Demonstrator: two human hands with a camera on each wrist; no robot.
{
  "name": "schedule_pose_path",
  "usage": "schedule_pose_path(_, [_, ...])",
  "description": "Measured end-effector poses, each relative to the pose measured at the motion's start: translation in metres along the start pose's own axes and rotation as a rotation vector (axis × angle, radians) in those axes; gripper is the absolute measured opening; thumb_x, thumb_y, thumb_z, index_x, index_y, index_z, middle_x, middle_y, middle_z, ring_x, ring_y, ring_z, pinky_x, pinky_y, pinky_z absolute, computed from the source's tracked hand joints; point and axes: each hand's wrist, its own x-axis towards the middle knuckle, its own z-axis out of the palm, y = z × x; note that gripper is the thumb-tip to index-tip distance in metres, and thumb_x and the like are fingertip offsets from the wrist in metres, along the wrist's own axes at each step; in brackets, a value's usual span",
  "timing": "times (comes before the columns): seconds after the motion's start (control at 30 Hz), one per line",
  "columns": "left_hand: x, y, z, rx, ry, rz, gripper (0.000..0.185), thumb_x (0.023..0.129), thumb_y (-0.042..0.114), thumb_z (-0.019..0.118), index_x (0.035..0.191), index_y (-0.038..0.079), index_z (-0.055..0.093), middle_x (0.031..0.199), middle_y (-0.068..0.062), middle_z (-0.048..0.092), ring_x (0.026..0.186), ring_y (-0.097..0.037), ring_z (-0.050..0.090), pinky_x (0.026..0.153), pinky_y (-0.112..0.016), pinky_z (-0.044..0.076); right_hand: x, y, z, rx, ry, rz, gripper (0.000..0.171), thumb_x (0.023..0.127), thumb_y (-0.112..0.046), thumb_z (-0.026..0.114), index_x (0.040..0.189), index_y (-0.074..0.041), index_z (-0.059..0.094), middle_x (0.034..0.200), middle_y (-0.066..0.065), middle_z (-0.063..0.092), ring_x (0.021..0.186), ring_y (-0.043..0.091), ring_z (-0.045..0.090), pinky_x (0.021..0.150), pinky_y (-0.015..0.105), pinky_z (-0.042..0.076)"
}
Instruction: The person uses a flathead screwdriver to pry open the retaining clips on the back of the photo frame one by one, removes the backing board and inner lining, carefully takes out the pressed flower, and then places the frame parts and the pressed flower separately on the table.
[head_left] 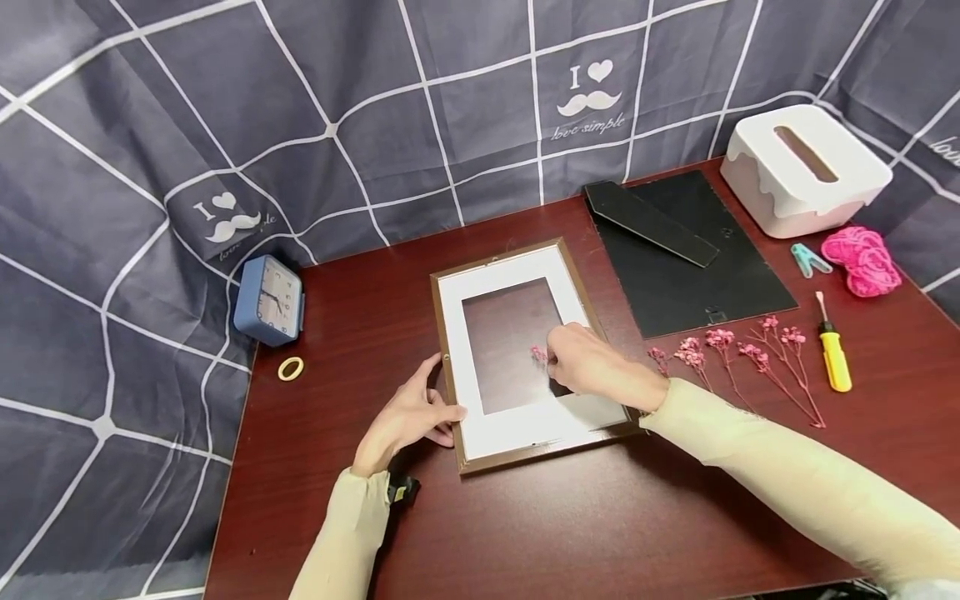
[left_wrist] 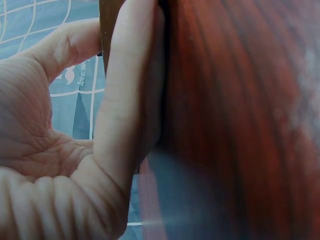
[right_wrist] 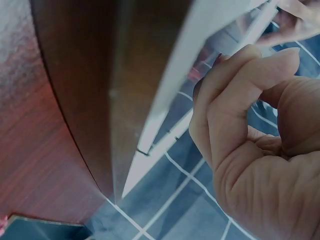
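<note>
On the table: a wooden picture frame is laid flat, white mat up, dark opening at centre.
Left hand: fingers are laid fairly straight against the frame's left edge w/ the thumb beside them — frame is steadied, not gripped. Left wrist view shows a finger pressed flat along the brown edge.
Right hand: fingers are curled, and a small pink flower sprig is pinched at the tips, held over the right part of the opening. Stem mostly hidden by the hand; whether the sprig touches the glass cannot be told.
Right wrist view: curled fingers are seen close to the glass; sprig barely visible there.
Doing it well (judgement): sprig is best lowered gently, kept inside the mat's window, stem let go only once it lies flat — dried blooms prob. crumble if squeezed. Left hand's pressure should be kept so the frame is not slid.
Nearby: more pink sprigs are laid in a row right of the frame; a yellow-handled tool just beyond them.
Further back: black frame backing, white tissue box, pink crochet flowers, small teal clip.
Left side: blue clock, tape ring.
</note>
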Motion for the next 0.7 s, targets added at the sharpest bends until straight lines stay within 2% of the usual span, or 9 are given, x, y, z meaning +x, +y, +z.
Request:
schedule_pose_path(0.13, [0.000, -0.001, 0.000, 0.013, 0.017, -0.002, 0.111, 0.093, 0.008, 0.084, 0.176, 0.029, 0.013, 0.085, -0.008, 0.065, 0.066, -0.020, 0.074, 0.071, -0.040, 0.072, -0.038, -0.026, -0.029, 0.041, 0.006, 0.023, 0.037, 0.101, -0.004, 0.063, 0.065, -0.013, 0.064, 0.059, -0.004, 0.053, 0.055, 0.012, 0.054, 0.055, 0.024, 0.040])
schedule_pose_path(0.23, [0.000, -0.001, 0.000, 0.023, 0.023, 0.000, 0.111, 0.093, 0.009, 0.085, 0.176, 0.028, 0.014, 0.084, -0.008, 0.066, 0.068, -0.020, 0.074, 0.071, -0.040, 0.072, -0.057, -0.023, -0.037, 0.034, 0.064, 0.029, 0.027, 0.101, -0.006, 0.065, 0.075, -0.009, 0.070, 0.067, -0.003, 0.058, 0.066, 0.013, 0.055, 0.061, 0.025, 0.042])
schedule_pose_path(0.3, [0.000, 0.000, 0.000, 0.026, 0.025, -0.001, 0.112, 0.092, 0.010, 0.085, 0.176, 0.028, 0.014, 0.083, -0.008, 0.066, 0.068, -0.020, 0.075, 0.071, -0.040, 0.072, -0.070, -0.016, -0.040, 0.037, 0.105, 0.030, 0.018, 0.101, -0.008, 0.066, 0.084, -0.008, 0.074, 0.073, -0.001, 0.063, 0.071, 0.015, 0.056, 0.063, 0.027, 0.045])
schedule_pose_path(0.37, [0.000, 0.000, 0.000, 0.030, 0.025, -0.002, 0.112, 0.092, 0.010, 0.085, 0.176, 0.028, 0.013, 0.083, -0.007, 0.066, 0.069, -0.020, 0.075, 0.070, -0.040, 0.072, -0.082, -0.007, -0.043, 0.045, 0.137, 0.039, 0.017, 0.102, -0.010, 0.067, 0.087, -0.008, 0.075, 0.073, 0.000, 0.066, 0.070, 0.014, 0.058, 0.063, 0.028, 0.046])
schedule_pose_path(0.43, [0.000, 0.000, 0.001, 0.030, 0.023, -0.001, 0.112, 0.092, 0.009, 0.085, 0.176, 0.029, 0.013, 0.084, -0.008, 0.066, 0.069, -0.020, 0.075, 0.071, -0.040, 0.072, -0.096, 0.003, -0.046, 0.070, 0.147, 0.076, 0.017, 0.103, -0.012, 0.067, 0.087, -0.008, 0.072, 0.068, 0.001, 0.064, 0.064, 0.013, 0.059, 0.058, 0.028, 0.047])
schedule_pose_path(0.53, [0.001, 0.000, 0.001, 0.027, 0.021, 0.004, 0.111, 0.093, 0.009, 0.085, 0.176, 0.028, 0.014, 0.084, -0.008, 0.066, 0.069, -0.020, 0.075, 0.071, -0.040, 0.072, -0.116, 0.020, -0.051, 0.101, 0.167, 0.138, 0.013, 0.103, -0.014, 0.069, 0.096, -0.003, 0.072, 0.065, 0.001, 0.064, 0.056, 0.012, 0.061, 0.051, 0.027, 0.048])
schedule_pose_path(0.7, [0.000, 0.000, 0.001, 0.028, 0.024, 0.004, 0.111, 0.093, 0.009, 0.084, 0.176, 0.028, 0.013, 0.084, -0.007, 0.066, 0.068, -0.020, 0.075, 0.071, -0.041, 0.072, -0.150, 0.056, -0.056, 0.069, 0.213, 0.217, 0.016, 0.101, -0.015, 0.071, 0.101, 0.001, 0.072, 0.066, -0.001, 0.067, 0.055, 0.011, 0.063, 0.050, 0.027, 0.048])
